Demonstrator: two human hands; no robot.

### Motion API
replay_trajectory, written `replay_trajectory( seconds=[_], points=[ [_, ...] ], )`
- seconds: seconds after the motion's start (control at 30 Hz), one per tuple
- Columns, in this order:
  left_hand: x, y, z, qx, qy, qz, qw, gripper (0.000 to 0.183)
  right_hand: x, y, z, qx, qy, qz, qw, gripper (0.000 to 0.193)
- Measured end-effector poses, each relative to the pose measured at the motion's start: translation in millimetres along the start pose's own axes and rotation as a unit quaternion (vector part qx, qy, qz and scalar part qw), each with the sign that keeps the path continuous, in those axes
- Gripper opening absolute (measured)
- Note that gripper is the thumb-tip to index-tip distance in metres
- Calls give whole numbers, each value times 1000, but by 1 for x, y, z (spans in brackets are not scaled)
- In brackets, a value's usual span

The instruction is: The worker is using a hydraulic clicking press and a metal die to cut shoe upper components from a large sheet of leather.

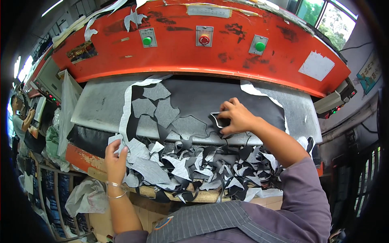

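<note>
My right hand (pixel 239 117) grips a cutting die (pixel 215 120), a thin metal-edged outline with a dark inside, over the dark sheet material (pixel 198 95). The die's right side is hidden by my fingers. Left of it, several grey shaped pieces (pixel 165 113) lie cut out in the sheet, with dark gaps between them. My left hand (pixel 115 160) is at the bed's front left corner, its fingers closed on a pale grey cut piece (pixel 115 139). Close beside that hand, more flat grey pieces (pixel 150 170) rest on the scrap heap.
A red press beam (pixel 170 52) with green and red push buttons spans the bed (pixel 101 99). Offcuts (pixel 219 166) pile along the front ledge. Plastic bags (pixel 87 198) and a rack (pixel 50 194) stand at left. Farther left, another person (pixel 22 121) works.
</note>
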State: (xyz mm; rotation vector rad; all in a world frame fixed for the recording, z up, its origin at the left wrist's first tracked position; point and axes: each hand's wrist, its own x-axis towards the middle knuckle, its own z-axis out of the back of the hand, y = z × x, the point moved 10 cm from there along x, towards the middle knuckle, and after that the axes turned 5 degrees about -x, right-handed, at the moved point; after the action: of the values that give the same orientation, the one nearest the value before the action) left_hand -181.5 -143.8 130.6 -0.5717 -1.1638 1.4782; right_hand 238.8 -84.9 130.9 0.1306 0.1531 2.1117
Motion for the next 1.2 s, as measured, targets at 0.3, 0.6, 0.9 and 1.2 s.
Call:
replay_trajectory(
  seconds=[0.3,0.6,0.9,1.2],
  points=[
    [54,-32,-151,-4,268,-108,957,34,125,50,-22,-142,92,175,970,42],
    [113,38,-240,4,278,-85,957,55,165,68,-70,-259,112,364,888,20],
    [113,44,-245,73,248,-201,945,67,124,2,-109,134,-91,-208,965,99],
    [119,59,-249,20,266,-198,943,70,137,8,-105,70,-148,-181,970,69]
  ],
)
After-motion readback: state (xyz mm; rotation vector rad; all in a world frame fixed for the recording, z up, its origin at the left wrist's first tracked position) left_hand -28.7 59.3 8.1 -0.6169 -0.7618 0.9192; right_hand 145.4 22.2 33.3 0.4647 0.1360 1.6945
